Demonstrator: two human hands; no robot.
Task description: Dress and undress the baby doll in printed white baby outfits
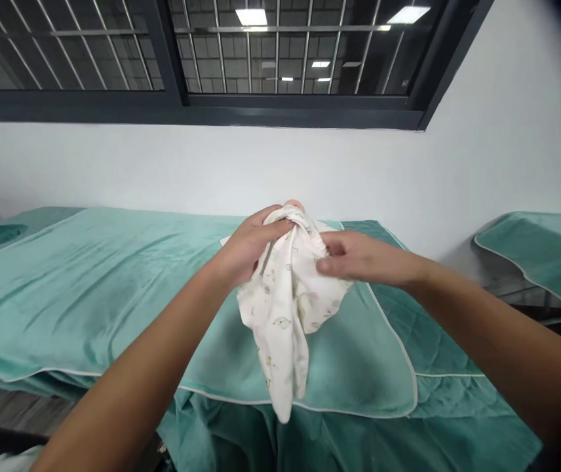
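A white baby cloth (283, 321) with a small animal print hangs in folds at the middle of the view, its lower end narrowing to a tip above the bed. My left hand (253, 246) grips its bunched upper part, with fingers and thumb closed on the twisted fabric. On the other side, my right hand (354, 255) holds the cloth's right edge; its fingers reach behind the fabric and the thumb lies in front, slightly blurred. Over the top of the bunched cloth shows a small pinkish rounded thing (294, 204), mostly hidden, whose kind I cannot make out.
Below my hands lies a light green padded sheet (359, 367) with white piping, over a darker green quilted bed cover (450, 347). Another green-covered surface (546, 255) stands at the right. Behind are a white wall (172, 167) and a dark-framed barred window (290, 108).
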